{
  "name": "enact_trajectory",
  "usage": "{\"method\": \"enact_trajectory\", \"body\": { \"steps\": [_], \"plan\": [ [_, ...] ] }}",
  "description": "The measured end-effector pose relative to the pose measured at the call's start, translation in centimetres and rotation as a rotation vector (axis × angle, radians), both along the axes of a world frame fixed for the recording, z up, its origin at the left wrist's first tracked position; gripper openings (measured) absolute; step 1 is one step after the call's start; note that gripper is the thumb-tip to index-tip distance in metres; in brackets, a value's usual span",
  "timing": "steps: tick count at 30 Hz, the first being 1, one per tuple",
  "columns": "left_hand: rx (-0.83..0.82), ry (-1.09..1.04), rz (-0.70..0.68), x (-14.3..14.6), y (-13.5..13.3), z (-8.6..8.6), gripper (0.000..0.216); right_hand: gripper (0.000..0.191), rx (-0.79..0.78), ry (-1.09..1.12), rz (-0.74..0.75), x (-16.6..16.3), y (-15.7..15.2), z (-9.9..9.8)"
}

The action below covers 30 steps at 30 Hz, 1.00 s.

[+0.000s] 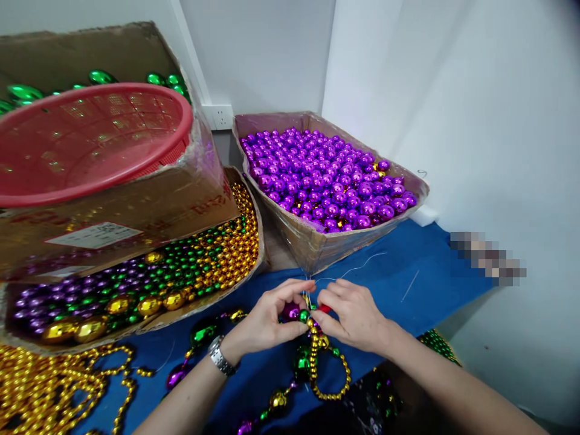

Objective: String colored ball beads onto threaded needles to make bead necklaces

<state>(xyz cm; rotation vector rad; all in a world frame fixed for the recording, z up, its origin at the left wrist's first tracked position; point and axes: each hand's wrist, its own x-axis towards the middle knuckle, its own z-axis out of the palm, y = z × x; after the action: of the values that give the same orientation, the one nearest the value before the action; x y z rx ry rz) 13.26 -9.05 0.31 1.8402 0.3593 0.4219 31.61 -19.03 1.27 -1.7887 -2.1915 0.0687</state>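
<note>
My left hand, with a metal watch on its wrist, is closed around the end of a bead string, thumb and fingers bent together. A purple bead and a small green bead show at its fingertips. Close beside it, my right hand is closed with a small red object showing at its fingers; its kind is mostly hidden. White thread runs up from between the hands and trails over the blue cloth. Below them hangs a loop of small gold beads, near a large green bead.
A carton of purple beads stands ahead. At left, a carton of mixed bead strands sits beneath another box holding a red plastic basket. Gold bead strands lie front left on the blue cloth.
</note>
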Motion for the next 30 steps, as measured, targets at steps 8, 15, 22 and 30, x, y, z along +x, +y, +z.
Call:
{"method": "enact_trajectory", "body": {
  "steps": [8,15,22,30],
  "plan": [
    [0.024,-0.012,0.004,0.1,-0.2,0.0,0.059,0.031,-0.007,0.017,-0.031,0.0,-0.4,0.5],
    [-0.030,-0.074,0.078,0.2,-0.4,0.6,0.065,0.036,-0.186,0.719,-0.146,-0.4,-3.1,0.0],
    [-0.052,-0.255,0.180,1.0,-0.7,3.2,0.069,0.012,-0.095,0.956,-0.211,-2.4,-4.3,1.1],
    [0.925,-0.287,0.564,-0.8,3.6,7.3,0.077,0.018,0.308,1.285,-0.164,2.0,-5.8,11.8]
  ]
}}
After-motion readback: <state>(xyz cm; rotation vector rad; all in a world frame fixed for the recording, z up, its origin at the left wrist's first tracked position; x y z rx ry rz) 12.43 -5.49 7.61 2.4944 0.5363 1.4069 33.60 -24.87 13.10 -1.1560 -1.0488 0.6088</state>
